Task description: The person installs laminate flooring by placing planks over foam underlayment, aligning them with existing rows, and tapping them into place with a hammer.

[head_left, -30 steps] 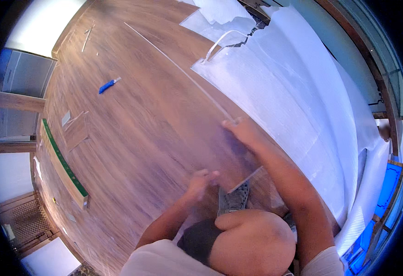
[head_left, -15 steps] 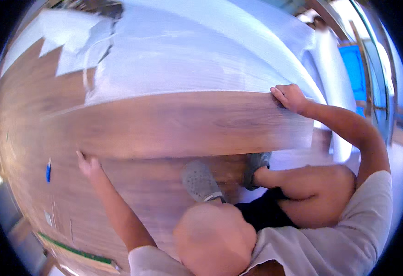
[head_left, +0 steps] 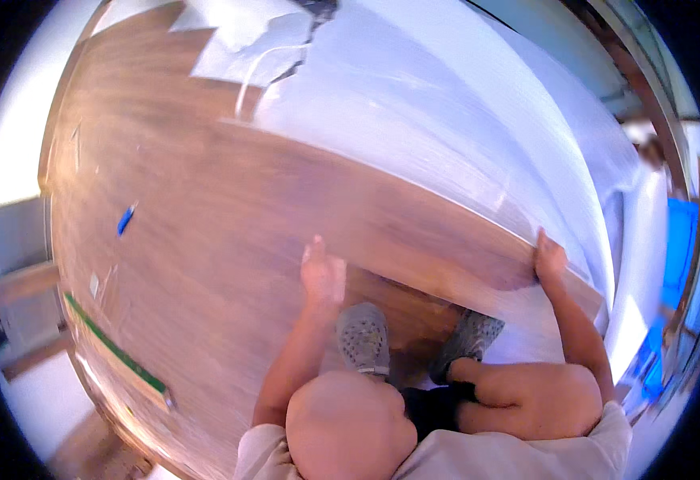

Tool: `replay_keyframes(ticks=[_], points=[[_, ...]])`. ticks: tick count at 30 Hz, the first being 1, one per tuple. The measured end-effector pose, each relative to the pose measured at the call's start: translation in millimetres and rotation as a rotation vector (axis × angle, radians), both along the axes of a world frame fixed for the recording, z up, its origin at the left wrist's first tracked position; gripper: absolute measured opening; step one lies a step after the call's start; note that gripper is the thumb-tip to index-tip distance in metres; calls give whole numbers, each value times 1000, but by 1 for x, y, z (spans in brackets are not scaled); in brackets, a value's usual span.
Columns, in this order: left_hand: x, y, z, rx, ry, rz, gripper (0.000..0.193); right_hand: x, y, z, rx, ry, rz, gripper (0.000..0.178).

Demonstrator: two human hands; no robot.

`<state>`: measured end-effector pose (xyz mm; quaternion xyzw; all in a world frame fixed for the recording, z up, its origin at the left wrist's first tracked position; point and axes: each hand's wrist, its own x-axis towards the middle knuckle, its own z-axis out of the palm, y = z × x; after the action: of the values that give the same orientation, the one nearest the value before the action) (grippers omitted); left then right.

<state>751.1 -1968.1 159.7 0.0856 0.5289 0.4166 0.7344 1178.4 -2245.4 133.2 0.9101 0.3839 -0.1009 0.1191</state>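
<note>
A long brown wood-look floor plank [head_left: 414, 220] lies slantwise before me, its far edge along the white underlay sheet [head_left: 414, 104]. Its near edge appears raised, with shadow under it by my shoes. My right hand [head_left: 551, 258] grips the plank close to its right end, fingers over the far edge. At the near edge, my left hand [head_left: 323, 274] holds the plank with one digit on top; its other fingers are partly hidden. The plank's left part blends with the laid floor [head_left: 182, 264].
A blue-handled cutter [head_left: 127, 219] lies on the floor at left. Nearer me is a long green-edged strip [head_left: 118, 352]. Torn white sheeting [head_left: 238, 40] lies at the far left, and a white roll [head_left: 642, 232] stands at right. My shoes [head_left: 364, 340] are close to the plank.
My view has turned, so the plank now slants down to the right. My left hand has shifted right along its near edge, closer to my shoes. The right hand keeps its hold.
</note>
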Motion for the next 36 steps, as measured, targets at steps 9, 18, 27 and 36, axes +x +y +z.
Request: replay_keyframes(ticks=[9,18,27,36], points=[[31,37,-68,116,35,-300,41,88,7,4,169,50,-204,66],[41,75,-82,135,145,-364,44,86,28,-5,246,17,-175,67],[38,79,-84,154,118,-369,30,95,20,-10,260,55,-162,65],[35,81,-77,122,181,-344,27,69,37,4,282,51,-167,63]])
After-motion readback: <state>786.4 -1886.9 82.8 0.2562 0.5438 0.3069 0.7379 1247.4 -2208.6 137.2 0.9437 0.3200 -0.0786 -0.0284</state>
